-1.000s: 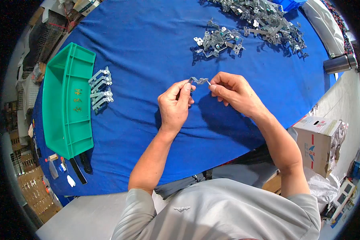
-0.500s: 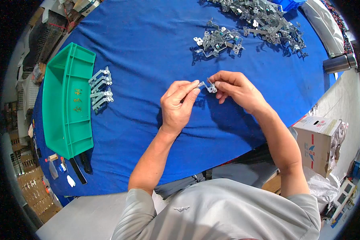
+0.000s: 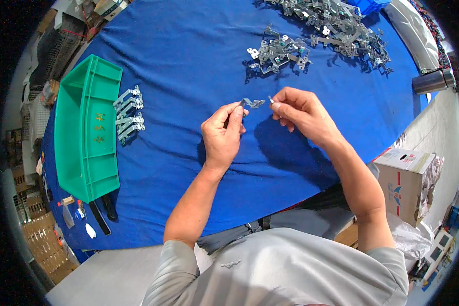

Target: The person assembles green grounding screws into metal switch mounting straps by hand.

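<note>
My left hand [image 3: 222, 133] pinches one end of a bent metal bracket [image 3: 255, 103], which points right above the blue cloth [image 3: 188, 66]. Just right of the bracket's free end, my right hand [image 3: 298, 113] has thumb and forefinger closed on a small light-coloured piece [image 3: 271, 100], too small to make out. The bracket and this piece are apart. Several similar brackets [image 3: 129, 115] lie in a row beside the green bin [image 3: 101, 168]. A small heap of metal parts [image 3: 278, 53] lies beyond my hands, next to a larger heap [image 3: 336, 25].
A blue container [image 3: 368, 6] stands at the back right, with a steel flask [image 3: 433, 81] near the table's right edge. A cardboard box [image 3: 404, 178] is beside the table at the right. Small items, one a white piece [image 3: 90, 230], lie near the bin's front end.
My hands have moved apart. The bracket now extends from my left hand alone, its free end clear of my right fingers, which hold a small light piece.
</note>
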Tool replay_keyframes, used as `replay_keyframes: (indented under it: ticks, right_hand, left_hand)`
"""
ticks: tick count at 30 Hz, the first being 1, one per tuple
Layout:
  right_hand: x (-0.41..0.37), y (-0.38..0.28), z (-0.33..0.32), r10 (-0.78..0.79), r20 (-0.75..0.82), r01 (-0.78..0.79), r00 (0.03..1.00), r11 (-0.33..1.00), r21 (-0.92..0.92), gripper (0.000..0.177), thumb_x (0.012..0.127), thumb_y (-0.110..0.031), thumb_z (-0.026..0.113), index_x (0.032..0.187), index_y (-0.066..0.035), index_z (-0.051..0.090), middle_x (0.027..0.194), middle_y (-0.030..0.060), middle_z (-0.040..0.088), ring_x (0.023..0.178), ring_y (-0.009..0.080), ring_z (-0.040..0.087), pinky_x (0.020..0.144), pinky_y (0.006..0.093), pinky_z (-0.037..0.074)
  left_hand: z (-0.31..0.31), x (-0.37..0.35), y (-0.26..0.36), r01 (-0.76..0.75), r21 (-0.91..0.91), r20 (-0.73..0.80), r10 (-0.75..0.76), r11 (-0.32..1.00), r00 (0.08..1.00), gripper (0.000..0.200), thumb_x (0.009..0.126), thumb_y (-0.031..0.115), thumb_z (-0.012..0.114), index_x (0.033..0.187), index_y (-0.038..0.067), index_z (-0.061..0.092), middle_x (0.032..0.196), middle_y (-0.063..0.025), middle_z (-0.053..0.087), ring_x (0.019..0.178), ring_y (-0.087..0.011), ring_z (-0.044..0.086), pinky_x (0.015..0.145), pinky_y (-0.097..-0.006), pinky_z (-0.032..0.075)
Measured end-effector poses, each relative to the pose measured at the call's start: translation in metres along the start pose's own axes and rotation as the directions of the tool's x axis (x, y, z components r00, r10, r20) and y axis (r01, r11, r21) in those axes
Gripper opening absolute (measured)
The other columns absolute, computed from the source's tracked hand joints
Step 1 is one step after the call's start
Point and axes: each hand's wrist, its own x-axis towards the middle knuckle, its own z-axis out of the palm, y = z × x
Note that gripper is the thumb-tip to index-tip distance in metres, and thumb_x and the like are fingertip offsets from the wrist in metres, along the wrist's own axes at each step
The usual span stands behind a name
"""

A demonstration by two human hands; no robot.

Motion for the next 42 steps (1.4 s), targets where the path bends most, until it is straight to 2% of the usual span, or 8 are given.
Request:
replay_keyframes:
  ticks: [10, 14, 23, 26, 31, 32, 34, 42]
  right_hand:
    - [-0.002, 0.001, 0.005, -0.027, 0.016, 0.029, 0.999, 0.989, -0.145, 0.019, 0.1, -0.021, 0.062, 0.101, -0.002, 0.064, 0.08, 0.0011, 0.065, 0.069, 0.0071, 0.057, 0.058, 0.0257, 0.048]
    - [-0.001, -0.004, 0.001, -0.012, 0.013, 0.014, 1.0, 0.968, -0.249, 0.017, 0.098, -0.017, 0.063, 0.104, -0.001, 0.065, 0.081, 0.0022, 0.066, 0.07, 0.0091, 0.059, 0.062, 0.0263, 0.051]
    - [0.005, 0.001, 0.0, 0.091, 0.08, -0.105, 0.993, 0.976, 0.192, 0.021, 0.102, -0.017, 0.061, 0.116, -0.001, 0.065, 0.088, 0.0004, 0.064, 0.077, 0.0084, 0.059, 0.069, 0.0268, 0.054]
    - [0.006, 0.007, -0.003, 0.072, 0.097, -0.082, 0.993, 0.991, 0.108, 0.02, 0.103, -0.02, 0.061, 0.111, -0.002, 0.065, 0.088, 0.0005, 0.064, 0.077, 0.0075, 0.059, 0.067, 0.0258, 0.052]
    - [0.005, 0.007, 0.002, -0.006, -0.092, 0.014, 0.996, 0.996, 0.089, 0.021, 0.102, -0.025, 0.062, 0.1, -0.004, 0.064, 0.086, 0.0002, 0.065, 0.073, 0.0065, 0.058, 0.059, 0.0238, 0.047]
    - [0.005, 0.006, 0.003, -0.018, -0.148, 0.036, 0.989, 0.992, 0.118, 0.021, 0.102, -0.026, 0.062, 0.098, -0.005, 0.064, 0.085, -0.0003, 0.065, 0.073, 0.0061, 0.057, 0.058, 0.0233, 0.046]
    - [0.002, -0.001, 0.0, 0.017, -0.068, -0.014, 0.998, 0.998, 0.055, 0.021, 0.102, -0.026, 0.062, 0.1, -0.006, 0.064, 0.084, -0.0007, 0.065, 0.072, 0.0059, 0.057, 0.058, 0.0232, 0.046]
    - [-0.004, -0.004, 0.008, 0.008, 0.037, -0.007, 0.999, 1.0, -0.024, 0.022, 0.102, -0.026, 0.062, 0.102, -0.004, 0.065, 0.081, -0.0014, 0.064, 0.07, 0.0055, 0.056, 0.058, 0.0238, 0.046]
  left_hand:
    - [-0.001, 0.0, 0.004, -0.017, 0.03, 0.013, 0.017, 0.999, 1.0, 0.015, 0.096, 0.007, 0.07, 0.106, -0.002, 0.075, 0.087, -0.0061, 0.073, 0.064, -0.0072, 0.062, 0.056, -0.0229, 0.049]
    - [-0.003, 0.003, 0.008, -0.261, 0.175, 0.079, 0.251, 0.949, 0.965, 0.016, 0.092, 0.004, 0.073, 0.107, 0.0, 0.076, 0.096, -0.0089, 0.073, 0.077, -0.011, 0.065, 0.067, -0.024, 0.051]
    - [-0.002, 0.003, 0.01, -0.301, 0.181, 0.119, 0.283, 0.936, 0.952, 0.018, 0.088, 0.001, 0.075, 0.106, 0.001, 0.077, 0.095, -0.01, 0.072, 0.081, -0.0149, 0.067, 0.07, -0.0261, 0.052]
    - [-0.001, 0.003, 0.006, -0.347, 0.184, 0.136, 0.326, 0.92, 0.936, 0.017, 0.087, 0.002, 0.076, 0.103, 0.001, 0.077, 0.093, -0.0105, 0.072, 0.077, -0.0167, 0.069, 0.066, -0.0275, 0.053]
    - [-0.001, 0.003, 0.005, -0.388, 0.199, 0.163, 0.36, 0.9, 0.919, 0.014, 0.091, 0.004, 0.072, 0.103, -0.001, 0.076, 0.09, -0.0106, 0.074, 0.072, -0.0146, 0.068, 0.062, -0.0271, 0.053]
    - [0.0, 0.002, 0.003, -0.259, 0.154, 0.105, 0.245, 0.953, 0.964, 0.013, 0.093, 0.005, 0.071, 0.104, -0.002, 0.075, 0.089, -0.0098, 0.074, 0.069, -0.013, 0.067, 0.061, -0.0265, 0.053]
    - [0.0, -0.001, 0.0, 0.006, 0.042, 0.007, -0.006, 0.999, 1.0, 0.014, 0.097, 0.007, 0.067, 0.104, -0.003, 0.074, 0.086, -0.0081, 0.075, 0.064, -0.0098, 0.065, 0.057, -0.0253, 0.052]
    - [-0.001, -0.001, 0.004, 0.046, 0.005, 0.034, -0.046, 0.999, 0.998, 0.019, 0.102, 0.015, 0.062, 0.108, -0.001, 0.072, 0.09, -0.0056, 0.074, 0.064, -0.0068, 0.063, 0.058, -0.0231, 0.052]
